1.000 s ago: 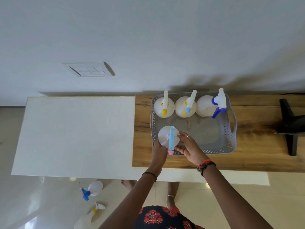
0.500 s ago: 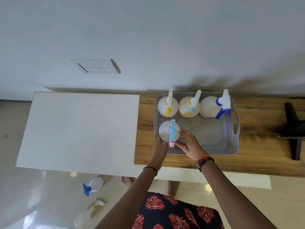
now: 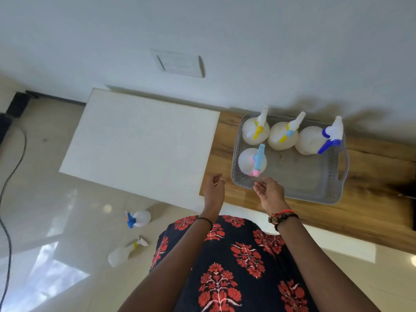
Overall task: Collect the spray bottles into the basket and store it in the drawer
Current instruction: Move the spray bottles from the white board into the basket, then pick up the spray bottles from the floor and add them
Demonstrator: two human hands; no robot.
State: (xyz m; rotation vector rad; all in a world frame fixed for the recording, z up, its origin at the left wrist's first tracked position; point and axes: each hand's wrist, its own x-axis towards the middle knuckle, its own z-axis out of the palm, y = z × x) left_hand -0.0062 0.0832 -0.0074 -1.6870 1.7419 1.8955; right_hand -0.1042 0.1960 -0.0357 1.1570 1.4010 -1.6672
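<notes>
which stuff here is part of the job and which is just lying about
Job: basket, four spray bottles in it, two spray bottles on the floor.
Lying about: black cable, wall switch, white board.

Grey perforated basket [image 3: 333,194] on wooden top, holding four white spray bottles upright: yellow-trigger [image 3: 255,131], yellow-and-light-blue [image 3: 282,136], dark-blue [image 3: 313,140] along back; blue-and-pink [image 3: 252,162] front left. Two more on floor: blue-headed bottle [image 3: 139,218], yellow-collared bottle [image 3: 122,255] lying.
</notes>
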